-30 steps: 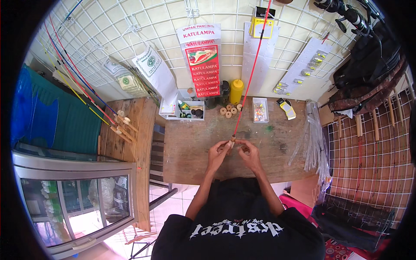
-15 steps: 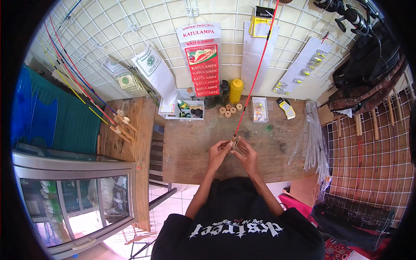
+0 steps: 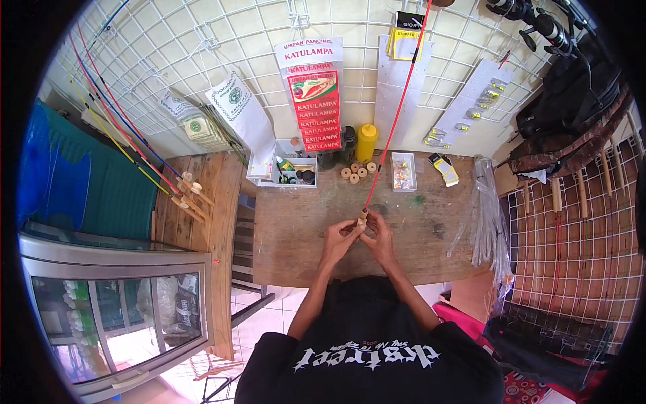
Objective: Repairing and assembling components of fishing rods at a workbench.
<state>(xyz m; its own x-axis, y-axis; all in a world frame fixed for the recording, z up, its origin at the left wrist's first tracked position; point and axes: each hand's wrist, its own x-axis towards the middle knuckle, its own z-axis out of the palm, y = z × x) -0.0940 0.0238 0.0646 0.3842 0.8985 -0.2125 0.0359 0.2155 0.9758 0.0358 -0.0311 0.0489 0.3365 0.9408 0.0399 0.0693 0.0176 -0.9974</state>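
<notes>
A red fishing rod slants up and away from my hands toward the wire grid wall. Its short brown handle end sits between my fingers above the wooden table. My left hand is closed on the handle from the left side, thumb and fingers pinching it. My right hand closes on the same handle from the right, its fingers curled around the lower part. The fingers hide most of the butt of the rod.
Several cork rings lie by a yellow bottle. A white tray of small parts and yellow-black packets lie right of the rod. A divided white box stands left. Clear plastic sleeves cover the table's right edge.
My right hand's fingers have drawn in closer around the handle and sit slightly further left. The rod keeps nearly the same slant.
</notes>
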